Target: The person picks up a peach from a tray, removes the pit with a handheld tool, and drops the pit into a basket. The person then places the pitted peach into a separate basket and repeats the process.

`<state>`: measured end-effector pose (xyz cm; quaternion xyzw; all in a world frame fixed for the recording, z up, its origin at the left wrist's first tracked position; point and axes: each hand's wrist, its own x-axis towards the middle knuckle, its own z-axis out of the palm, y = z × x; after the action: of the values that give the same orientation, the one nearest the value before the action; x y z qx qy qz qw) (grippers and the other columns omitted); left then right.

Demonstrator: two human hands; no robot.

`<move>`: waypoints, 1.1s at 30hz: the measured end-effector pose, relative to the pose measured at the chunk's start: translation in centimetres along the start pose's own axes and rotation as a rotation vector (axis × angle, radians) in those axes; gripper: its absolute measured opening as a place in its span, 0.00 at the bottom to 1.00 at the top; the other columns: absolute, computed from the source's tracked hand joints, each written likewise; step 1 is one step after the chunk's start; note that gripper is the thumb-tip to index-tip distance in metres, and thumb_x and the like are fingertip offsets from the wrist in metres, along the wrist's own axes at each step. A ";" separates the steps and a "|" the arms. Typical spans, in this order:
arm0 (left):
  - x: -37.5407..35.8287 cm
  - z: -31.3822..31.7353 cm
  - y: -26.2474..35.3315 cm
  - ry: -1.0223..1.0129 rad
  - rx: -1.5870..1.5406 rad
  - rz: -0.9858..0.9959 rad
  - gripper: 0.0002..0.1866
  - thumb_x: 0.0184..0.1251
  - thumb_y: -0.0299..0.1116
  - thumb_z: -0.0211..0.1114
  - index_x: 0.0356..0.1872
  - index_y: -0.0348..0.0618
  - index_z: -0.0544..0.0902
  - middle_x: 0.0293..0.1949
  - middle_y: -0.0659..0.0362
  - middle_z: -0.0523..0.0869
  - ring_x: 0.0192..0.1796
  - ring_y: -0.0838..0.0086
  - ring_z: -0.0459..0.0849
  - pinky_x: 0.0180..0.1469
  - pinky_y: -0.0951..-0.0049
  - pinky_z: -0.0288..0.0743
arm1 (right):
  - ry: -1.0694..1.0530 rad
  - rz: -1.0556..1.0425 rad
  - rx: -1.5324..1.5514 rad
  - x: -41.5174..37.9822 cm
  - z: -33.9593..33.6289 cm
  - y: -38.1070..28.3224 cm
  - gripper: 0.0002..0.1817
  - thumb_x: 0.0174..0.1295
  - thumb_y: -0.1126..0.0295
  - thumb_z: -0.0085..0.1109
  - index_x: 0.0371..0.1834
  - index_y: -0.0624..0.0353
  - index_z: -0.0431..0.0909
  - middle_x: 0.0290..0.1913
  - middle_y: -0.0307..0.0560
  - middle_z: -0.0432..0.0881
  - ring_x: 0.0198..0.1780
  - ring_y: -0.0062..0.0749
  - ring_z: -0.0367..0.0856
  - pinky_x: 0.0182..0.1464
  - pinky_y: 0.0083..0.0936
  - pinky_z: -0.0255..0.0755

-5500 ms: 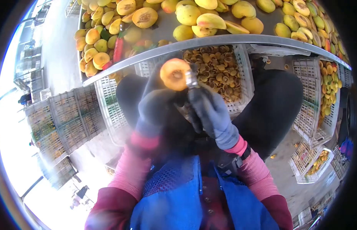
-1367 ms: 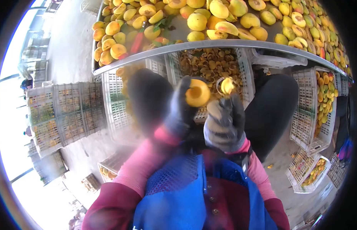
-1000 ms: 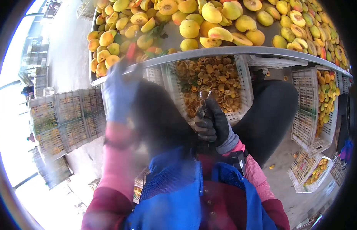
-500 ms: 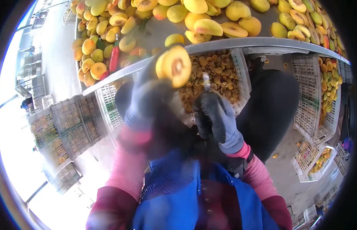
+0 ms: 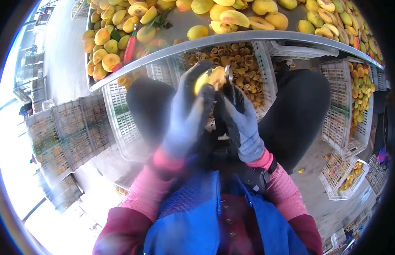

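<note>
My left hand, in a grey-blue glove with dark fingers, is closed around a halved yellow fruit above a crate. Beside it, my right hand, gloved alike, grips a small metal tool; its tip touches the right side of the fruit's cut face. The tool's handle is hidden in my fingers. Below both hands, small brown-orange pieces fill a white crate.
A metal-edged table with many yellow fruits spans the top. On it lies a red-handled tool. Crates are stacked at the left; a crate of fruit pieces stands at the right.
My left hand has brought the halved fruit down and right to my right hand. The metal tool, previously apart from the fruit, now touches it. The view has shifted slightly.
</note>
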<state>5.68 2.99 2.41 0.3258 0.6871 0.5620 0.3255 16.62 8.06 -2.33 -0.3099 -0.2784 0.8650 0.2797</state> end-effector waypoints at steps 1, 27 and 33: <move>-0.2 0.0 0.1 -0.003 0.017 -0.002 0.20 0.68 0.33 0.55 0.58 0.36 0.69 0.46 0.56 0.79 0.42 0.79 0.78 0.43 0.79 0.73 | 0.005 -0.025 -0.023 0.3 -0.2 -0.3 0.17 0.58 0.77 0.56 0.51 0.66 0.69 0.42 0.45 0.78 0.43 0.23 0.75 0.45 0.20 0.70; -2.6 0.7 -2.2 0.227 0.336 0.298 0.12 0.67 0.22 0.53 0.51 0.36 0.72 0.47 0.45 0.73 0.43 0.61 0.78 0.40 0.66 0.77 | -0.024 -0.340 -0.929 -4.4 -0.3 2.0 0.21 0.65 0.63 0.52 0.56 0.65 0.67 0.38 0.58 0.79 0.38 0.47 0.80 0.38 0.35 0.73; -2.5 1.5 -2.2 0.280 0.195 0.227 0.11 0.70 0.27 0.51 0.51 0.34 0.71 0.46 0.47 0.73 0.42 0.62 0.78 0.41 0.70 0.76 | -0.030 -0.455 -0.909 -4.2 -0.1 1.3 0.25 0.65 0.61 0.51 0.59 0.67 0.65 0.39 0.59 0.79 0.40 0.48 0.79 0.41 0.34 0.72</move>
<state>8.14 1.42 0.25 0.3497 0.7356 0.5657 0.1285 19.02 4.40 -1.63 -0.3193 -0.6910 0.5782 0.2938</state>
